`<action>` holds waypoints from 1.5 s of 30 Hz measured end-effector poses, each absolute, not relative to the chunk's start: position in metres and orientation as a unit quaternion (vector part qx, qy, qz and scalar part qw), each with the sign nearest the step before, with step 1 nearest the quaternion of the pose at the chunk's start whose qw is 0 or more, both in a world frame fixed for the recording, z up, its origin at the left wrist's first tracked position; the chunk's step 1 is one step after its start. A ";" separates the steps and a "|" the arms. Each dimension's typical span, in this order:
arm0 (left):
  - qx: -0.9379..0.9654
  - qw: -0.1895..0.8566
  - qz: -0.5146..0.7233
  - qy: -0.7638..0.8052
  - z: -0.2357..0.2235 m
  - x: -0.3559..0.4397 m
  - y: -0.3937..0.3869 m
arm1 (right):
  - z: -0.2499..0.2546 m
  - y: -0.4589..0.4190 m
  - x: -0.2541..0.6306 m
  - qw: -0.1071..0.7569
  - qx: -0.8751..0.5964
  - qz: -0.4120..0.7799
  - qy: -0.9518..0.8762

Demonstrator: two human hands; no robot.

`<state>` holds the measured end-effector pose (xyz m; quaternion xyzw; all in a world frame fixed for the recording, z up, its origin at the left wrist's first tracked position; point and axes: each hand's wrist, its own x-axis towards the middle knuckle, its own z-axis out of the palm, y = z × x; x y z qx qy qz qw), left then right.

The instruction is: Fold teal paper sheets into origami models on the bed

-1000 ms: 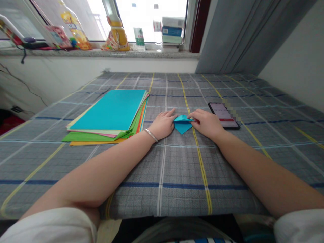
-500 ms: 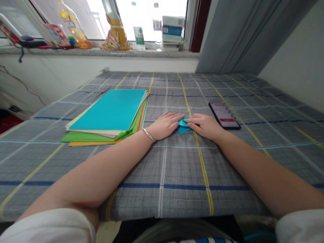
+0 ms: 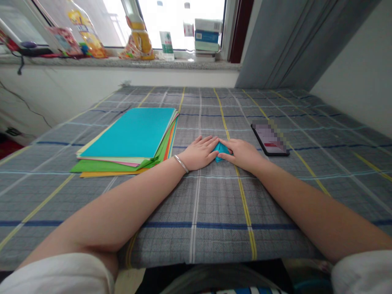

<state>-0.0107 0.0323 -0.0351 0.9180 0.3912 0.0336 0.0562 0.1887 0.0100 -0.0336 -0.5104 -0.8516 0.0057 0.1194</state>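
Note:
A small piece of folded blue paper (image 3: 223, 151) lies on the checked cloth between my two hands. From the left, my left hand (image 3: 200, 152) holds it against the cloth, thumb at its near left edge and fingers stretched toward its far side. On the right, my right hand (image 3: 243, 152) has its index finger at the paper's top and its thumb lower down, both touching it. The hands partly cover the paper, so its full outline is hidden. A silver bangle (image 3: 181, 163) circles my left wrist.
Left of my hands lies a stack of coloured paper sheets (image 3: 130, 132), blue on top. A phone (image 3: 269, 141) rests beyond my right hand. Bottles, packets and boxes line the windowsill (image 3: 107, 62). A grey curtain (image 3: 294, 41) hangs at the back right.
My right hand has shifted slightly left, its index finger now at the paper's top and its thumb lower down. The lower blue flap shows less. My left hand stays nearly still.

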 end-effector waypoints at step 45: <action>0.739 0.344 0.341 0.468 -0.039 0.009 0.037 | -0.044 0.028 0.185 0.408 -0.528 0.368 -0.647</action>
